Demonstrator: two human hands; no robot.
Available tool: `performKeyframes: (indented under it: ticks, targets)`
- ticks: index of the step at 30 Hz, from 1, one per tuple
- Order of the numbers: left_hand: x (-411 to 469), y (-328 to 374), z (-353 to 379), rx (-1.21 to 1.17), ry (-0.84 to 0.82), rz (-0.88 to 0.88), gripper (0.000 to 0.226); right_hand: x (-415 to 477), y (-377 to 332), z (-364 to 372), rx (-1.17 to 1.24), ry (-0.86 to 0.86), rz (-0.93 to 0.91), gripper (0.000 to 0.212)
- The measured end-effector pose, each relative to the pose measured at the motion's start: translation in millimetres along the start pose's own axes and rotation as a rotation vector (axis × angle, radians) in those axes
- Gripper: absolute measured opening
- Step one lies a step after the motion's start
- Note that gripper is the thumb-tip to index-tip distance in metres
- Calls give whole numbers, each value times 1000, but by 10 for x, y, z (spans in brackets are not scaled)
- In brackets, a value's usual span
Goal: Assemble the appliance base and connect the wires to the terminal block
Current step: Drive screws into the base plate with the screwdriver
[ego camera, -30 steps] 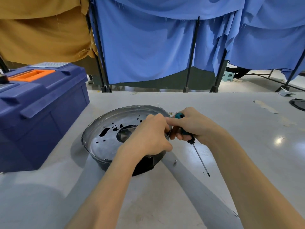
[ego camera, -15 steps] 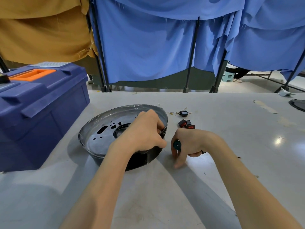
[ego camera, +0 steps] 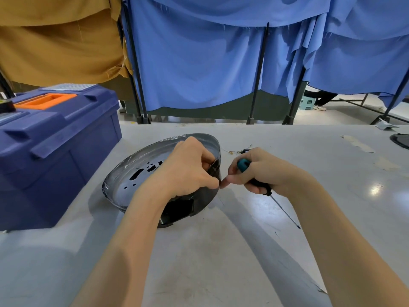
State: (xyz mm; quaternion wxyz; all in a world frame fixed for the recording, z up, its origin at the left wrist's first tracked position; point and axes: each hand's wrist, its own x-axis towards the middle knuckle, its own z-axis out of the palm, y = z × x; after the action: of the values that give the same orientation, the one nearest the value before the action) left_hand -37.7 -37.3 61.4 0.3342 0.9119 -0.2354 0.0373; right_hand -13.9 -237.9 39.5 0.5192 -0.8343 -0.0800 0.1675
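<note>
The grey table [ego camera: 221,269] carries everything. A closed blue toolbox [ego camera: 57,149] with an orange handle stands left of the appliance base, its contents hidden. The appliance base [ego camera: 132,182], a round black shell tilted up on its near edge, holds a silvery metal plate pierced with dark cut-outs. The left hand [ego camera: 188,173] grips the base's right-hand rim, fingers curled over the edge and thumb pressed on the outer wall. The right hand [ego camera: 267,171], just right of the base, is wrapped round a screwdriver [ego camera: 243,164] with a teal cap, its thin shaft slanting down away from the base; one fingertip reaches to the base's wall beside the left thumb. Small wired parts [ego camera: 242,151] lie right of the base, beyond the right hand.
</note>
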Motion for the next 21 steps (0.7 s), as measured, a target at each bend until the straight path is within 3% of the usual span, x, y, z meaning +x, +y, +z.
performKeyframes:
  ticks: [6,12,16,21]
  targets:
    - [-63,75,-167,-83,45,40,16,-71,-26,-41,265,-33,-24,14]
    - [-180,140,-412,-291,103,79,25,-208,-134,-152,457,-68,-196,15]
    - [-234,209,-458,-167,220,108,21,-265,-229,-181,537,-19,-252,16]
    - [-270,298,-444,-109,280,94,45,-309,-300,-148,592,-5,-290,17]
